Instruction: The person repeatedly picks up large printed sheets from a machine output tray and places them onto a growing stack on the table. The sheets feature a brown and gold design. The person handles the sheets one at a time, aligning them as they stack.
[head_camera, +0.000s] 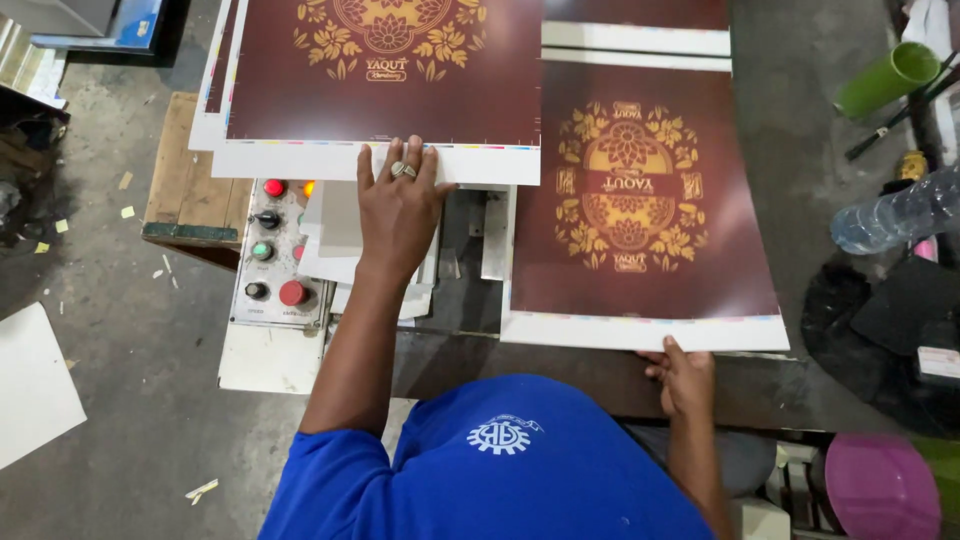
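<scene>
Bench (560, 375): dark metal, carried a maroon printed sheet (640, 200) with gold ornament at right, a stack of like sheets (380, 70) at left, a push-button control panel (268, 255) mounted beside.

Grey concrete floor (110, 400) with paper scraps at left; wooden pallet (185, 180) far left; purple tub (880, 485) near right.

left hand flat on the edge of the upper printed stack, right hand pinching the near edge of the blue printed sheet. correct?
Not quite: the head view shows the sheet under the right hand is dark maroon with a gold ornament, not blue. The rest holds: the left hand lies flat on the white edge of the upper stack.
</scene>
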